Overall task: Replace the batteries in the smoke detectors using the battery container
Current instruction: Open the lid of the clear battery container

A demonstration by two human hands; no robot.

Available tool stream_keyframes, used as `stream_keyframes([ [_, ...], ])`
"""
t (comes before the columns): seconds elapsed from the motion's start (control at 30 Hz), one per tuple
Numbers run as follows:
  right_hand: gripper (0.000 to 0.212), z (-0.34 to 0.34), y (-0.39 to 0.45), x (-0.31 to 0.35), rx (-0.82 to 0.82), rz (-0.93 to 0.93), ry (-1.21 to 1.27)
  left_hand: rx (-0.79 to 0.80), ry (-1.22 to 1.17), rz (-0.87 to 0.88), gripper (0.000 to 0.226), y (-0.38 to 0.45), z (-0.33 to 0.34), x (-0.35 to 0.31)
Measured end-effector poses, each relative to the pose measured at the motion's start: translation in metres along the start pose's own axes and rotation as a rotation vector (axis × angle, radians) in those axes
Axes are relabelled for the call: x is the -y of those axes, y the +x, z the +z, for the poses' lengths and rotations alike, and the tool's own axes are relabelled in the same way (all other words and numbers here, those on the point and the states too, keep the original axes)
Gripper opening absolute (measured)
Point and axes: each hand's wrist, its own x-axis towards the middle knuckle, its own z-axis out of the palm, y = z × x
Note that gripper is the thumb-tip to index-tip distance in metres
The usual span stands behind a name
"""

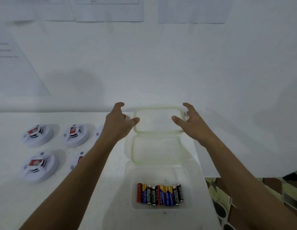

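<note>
A clear plastic battery container (196,183) stands on the white table in front of me, with several AA batteries (160,195) lying side by side on its bottom. Beyond it, my left hand (120,125) and my right hand (191,123) grip the two short ends of the clear green-rimmed lid (158,107), thumbs on its near side. A second clear rectangular outline (156,161) shows just below the lid; I cannot tell what it is. Several white round smoke detectors (38,135) with red labels sit at the left; my left forearm hides part of two.
The white table (44,205) meets a white wall (152,63) with printed paper sheets (109,12) on it. The table's right edge runs just right of the container, and patterned fabric (217,193) shows below it.
</note>
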Motion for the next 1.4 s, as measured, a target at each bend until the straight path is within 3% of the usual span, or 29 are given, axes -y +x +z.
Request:
stream_keyframes([
  [0.17,0.082,0.017,0.052,-0.01,0.002,0.053,0.118,-0.025,-0.06,-0.009,0.077,0.051,0.021,0.008],
  [0.37,0.087,0.044,0.081,-0.051,0.053,0.161,0.051,0.069,-0.018,-0.154,0.078,0.073,0.058,0.043],
  [0.53,0.092,0.049,0.089,-0.068,0.065,0.15,0.004,0.083,0.029,-0.179,0.075,0.076,0.067,0.054],
  [0.77,0.075,0.04,0.046,-0.056,0.01,0.123,0.023,0.038,-0.067,-0.133,0.063,0.029,0.045,0.05],
  [0.97,0.071,0.039,-0.028,-0.048,0.147,0.164,0.026,0.222,0.02,-0.155,0.077,-0.037,0.04,0.054],
  [1.17,0.074,0.049,-0.024,-0.041,0.088,0.153,0.005,0.238,0.02,-0.165,0.088,-0.032,0.051,0.047],
  [1.4,0.066,0.051,-0.02,-0.036,0.051,0.211,0.016,0.201,-0.132,-0.219,0.075,-0.027,0.054,0.044],
])
